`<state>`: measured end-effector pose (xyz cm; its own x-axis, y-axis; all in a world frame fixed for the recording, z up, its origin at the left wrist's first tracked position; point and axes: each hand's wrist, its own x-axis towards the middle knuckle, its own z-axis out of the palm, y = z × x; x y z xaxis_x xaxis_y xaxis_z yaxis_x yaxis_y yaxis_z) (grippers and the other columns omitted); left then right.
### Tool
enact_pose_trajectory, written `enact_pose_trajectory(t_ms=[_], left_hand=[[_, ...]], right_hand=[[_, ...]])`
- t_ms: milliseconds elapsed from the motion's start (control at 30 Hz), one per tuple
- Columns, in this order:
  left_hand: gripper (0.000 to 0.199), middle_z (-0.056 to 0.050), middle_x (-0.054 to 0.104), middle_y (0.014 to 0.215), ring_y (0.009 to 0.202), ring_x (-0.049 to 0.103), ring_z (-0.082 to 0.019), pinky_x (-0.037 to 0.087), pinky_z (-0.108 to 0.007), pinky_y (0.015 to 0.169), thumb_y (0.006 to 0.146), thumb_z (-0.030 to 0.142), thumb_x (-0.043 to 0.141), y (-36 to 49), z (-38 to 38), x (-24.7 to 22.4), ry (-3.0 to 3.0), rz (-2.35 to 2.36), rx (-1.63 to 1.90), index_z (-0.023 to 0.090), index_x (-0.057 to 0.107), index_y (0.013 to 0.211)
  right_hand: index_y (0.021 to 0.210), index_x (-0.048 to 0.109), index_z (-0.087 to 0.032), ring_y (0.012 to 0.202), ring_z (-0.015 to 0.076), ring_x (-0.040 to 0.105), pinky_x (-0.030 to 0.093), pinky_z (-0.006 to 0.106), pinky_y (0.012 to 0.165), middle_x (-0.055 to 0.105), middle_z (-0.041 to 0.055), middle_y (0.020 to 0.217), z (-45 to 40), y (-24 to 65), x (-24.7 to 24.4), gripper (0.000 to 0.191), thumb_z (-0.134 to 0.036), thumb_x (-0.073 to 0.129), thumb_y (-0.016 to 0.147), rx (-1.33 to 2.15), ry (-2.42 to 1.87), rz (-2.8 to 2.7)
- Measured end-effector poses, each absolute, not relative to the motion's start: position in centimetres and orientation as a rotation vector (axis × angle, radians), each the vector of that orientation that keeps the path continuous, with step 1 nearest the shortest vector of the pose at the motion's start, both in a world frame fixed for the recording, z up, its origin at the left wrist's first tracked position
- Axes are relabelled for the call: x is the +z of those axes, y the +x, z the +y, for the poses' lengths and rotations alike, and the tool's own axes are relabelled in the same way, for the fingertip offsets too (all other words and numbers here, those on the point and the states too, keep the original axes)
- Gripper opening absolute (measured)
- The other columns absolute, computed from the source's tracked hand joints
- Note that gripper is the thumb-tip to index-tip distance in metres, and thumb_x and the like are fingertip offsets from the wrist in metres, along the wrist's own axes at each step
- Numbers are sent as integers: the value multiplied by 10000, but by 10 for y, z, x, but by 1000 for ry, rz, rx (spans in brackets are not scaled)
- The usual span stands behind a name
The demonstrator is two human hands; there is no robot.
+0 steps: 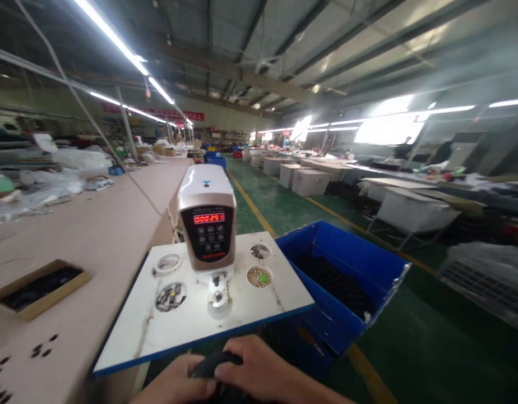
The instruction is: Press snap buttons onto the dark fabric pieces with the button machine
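Both hands are low in the view, in front of the white board (192, 325). My left hand (179, 379) and my right hand (257, 365) are closed on a black item (217, 365), its lower part cut off by the frame edge. The item looks soft, but what it is cannot be made out. Just beyond them stands a white and gold machine (206, 219) with a red display, its small metal head (217, 294) over the board. Round cups in the board hold small metal parts (170, 296) and beads with a green piece (259, 277).
A blue bin (347, 238) with dark items stands right of the board. On the long table (128, 207) at left lie a cardboard tray (40, 286) of black pieces, several black discs (44, 347) and plastic bags. Work tables line the far right.
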<state>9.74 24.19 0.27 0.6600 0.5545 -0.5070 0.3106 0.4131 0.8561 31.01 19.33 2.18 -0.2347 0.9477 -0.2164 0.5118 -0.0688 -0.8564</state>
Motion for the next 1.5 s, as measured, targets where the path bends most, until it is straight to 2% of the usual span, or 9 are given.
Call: enact_pose_trajectory(t_ms=[133,300,433,600,900,1100,1200,1367,1500], left_hand=[[478,-34,698,774,626,572,-125,429,-246,658,550,430,885,97,259,5,1048,801,223,112,729,872],[398,-24,690,727,598,566,-127,435,-257,646,569,361,846,98,283,12,1039,883,284,107,718,847],[386,-21,689,721,605,578,-139,441,-272,647,568,362,839,101,305,14,1121,891,278,110,711,831],[420,-19,691,734,624,587,-144,448,-282,661,568,394,823,110,332,14,1179,903,254,115,703,858],[432,-25,692,757,671,592,-159,454,-288,689,598,428,789,124,350,12,1278,991,314,117,705,886],[370,-3,649,687,644,554,-161,421,-276,651,631,415,723,132,358,9,1343,1096,387,128,692,862],[305,3,619,667,651,525,-158,384,-263,624,649,409,698,134,361,7,1409,1154,430,141,665,790],[277,21,550,625,622,454,-138,336,-263,612,671,417,687,138,364,7,1510,1212,471,150,620,702],[252,8,573,647,660,487,-156,363,-269,653,672,383,691,138,370,9,1546,1218,473,139,650,718]], right_hand=[[754,690,-153,617,120,514,345,216,549,605,-31,641,215,308,14,259,-360,594,877,1187,-1545,-1766],[780,682,-143,635,139,532,363,232,565,623,-15,664,240,309,14,375,-481,568,896,1297,-1520,-1751],[778,692,-147,632,159,550,359,249,557,636,-5,654,256,311,20,402,-517,568,873,1308,-1565,-1758],[844,715,-148,771,212,620,413,272,635,714,34,793,279,316,23,376,-485,551,870,1212,-1580,-1770],[809,682,-168,758,211,629,403,294,658,726,46,801,304,321,9,350,-455,506,906,920,-1681,-1850],[877,704,-183,798,225,643,421,299,695,737,53,843,331,325,1,319,-454,536,863,830,-1714,-1864],[901,699,-176,831,242,652,433,307,716,741,68,873,339,325,0,309,-447,566,831,808,-1725,-1831],[885,698,-181,832,247,654,436,307,731,737,61,853,342,324,-1,293,-438,566,833,791,-1700,-1790],[819,704,-160,756,235,640,423,303,687,709,60,767,344,323,-1,313,-445,576,823,799,-1702,-1742]])
